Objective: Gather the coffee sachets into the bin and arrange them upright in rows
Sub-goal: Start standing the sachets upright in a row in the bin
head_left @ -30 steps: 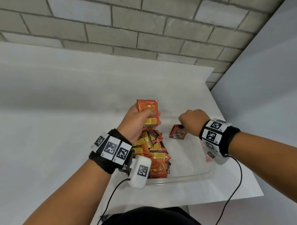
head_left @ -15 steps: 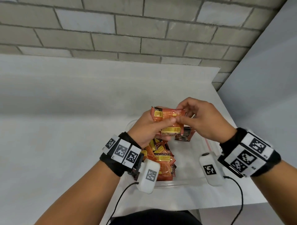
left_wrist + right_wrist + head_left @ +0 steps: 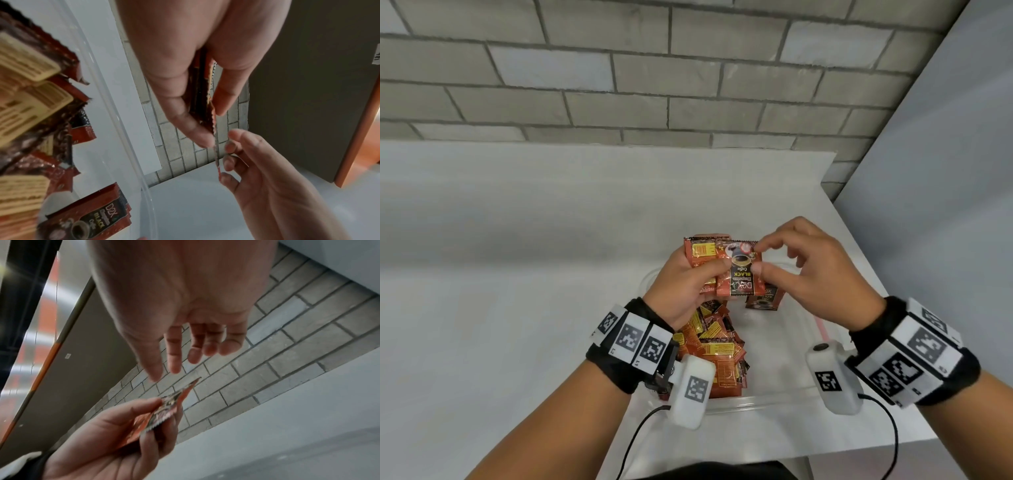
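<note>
My left hand grips a small stack of orange coffee sachets above the clear plastic bin. The front sachet shows its black coffee label. My right hand hovers at the stack's right edge with thumb and forefinger loosely curled. In the right wrist view its fingertips stand just off the sachet corner. From the left wrist the stack appears edge-on between thumb and fingers. A loose pile of sachets fills the bin's left side. A few sachets stand at the far wall.
The bin sits near the front right corner of a white table. The table's right edge runs close beside it. A grey brick wall stands behind. A thin pink strip lies at the bin's right side.
My right hand rose from the bin's far side to the stack in my left hand. A label-side sachet now fronts the stack, and the right fingers have loosened off it.
</note>
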A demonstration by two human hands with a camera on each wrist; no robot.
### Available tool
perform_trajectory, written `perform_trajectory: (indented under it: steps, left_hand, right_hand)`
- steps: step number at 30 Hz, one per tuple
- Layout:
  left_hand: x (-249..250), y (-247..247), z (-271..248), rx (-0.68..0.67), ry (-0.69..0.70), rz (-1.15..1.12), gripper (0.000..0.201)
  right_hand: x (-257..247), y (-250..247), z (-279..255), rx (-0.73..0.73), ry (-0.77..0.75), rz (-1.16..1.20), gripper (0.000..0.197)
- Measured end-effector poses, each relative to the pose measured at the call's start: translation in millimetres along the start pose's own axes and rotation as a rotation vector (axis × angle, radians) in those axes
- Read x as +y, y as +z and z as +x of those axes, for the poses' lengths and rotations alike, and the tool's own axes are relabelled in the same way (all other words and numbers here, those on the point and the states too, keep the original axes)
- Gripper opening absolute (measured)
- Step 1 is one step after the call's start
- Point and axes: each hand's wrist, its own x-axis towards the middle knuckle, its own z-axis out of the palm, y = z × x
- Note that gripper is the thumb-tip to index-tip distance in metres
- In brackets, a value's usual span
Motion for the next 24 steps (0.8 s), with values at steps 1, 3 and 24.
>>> perform_trajectory:
  steps: [1, 3, 24]
  left_hand:
    - [0, 1, 0, -0.005, -0.002, 0.014, 0.021]
    - [-1, 3, 0, -0.028, -0.004, 0.029, 0.021]
    - [6, -3, -4, -0.015, 0.042, 0.014, 0.032]
  right_hand:
    - [0, -1, 4, 0.026, 0.012, -0.046, 0.022]
    - [-1, -2, 12, -0.008, 0.047, -0.127, 0.028]
    - [-18, 8, 21, -0.189, 0.378, 0.321, 0.037]
